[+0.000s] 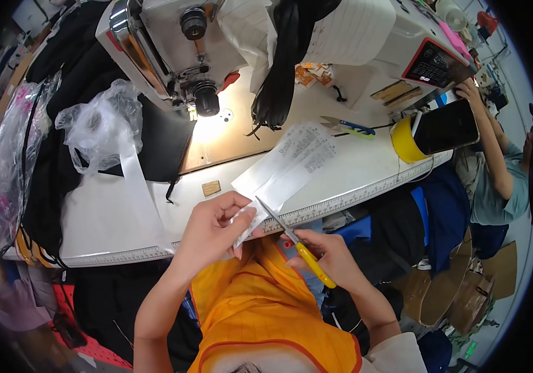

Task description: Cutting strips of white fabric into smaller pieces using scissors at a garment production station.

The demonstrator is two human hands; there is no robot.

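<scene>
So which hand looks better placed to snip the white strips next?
Probably the right hand: it grips the scissors, blades at the white strips, while the left hand pinches their near end.

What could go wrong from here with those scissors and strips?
The yellow-handled metal scissors in the bare right hand have their tip close to the bare left hand, so a slip might nick it. The long white printed strips fan out and overlap, so a cut might go crooked.

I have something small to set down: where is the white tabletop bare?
Between the printed labels and yellow ring, below the blue-handled scissors; a smaller patch surrounds the wooden block. Crowded: upper left, with plastic bag and black fabric.
</scene>
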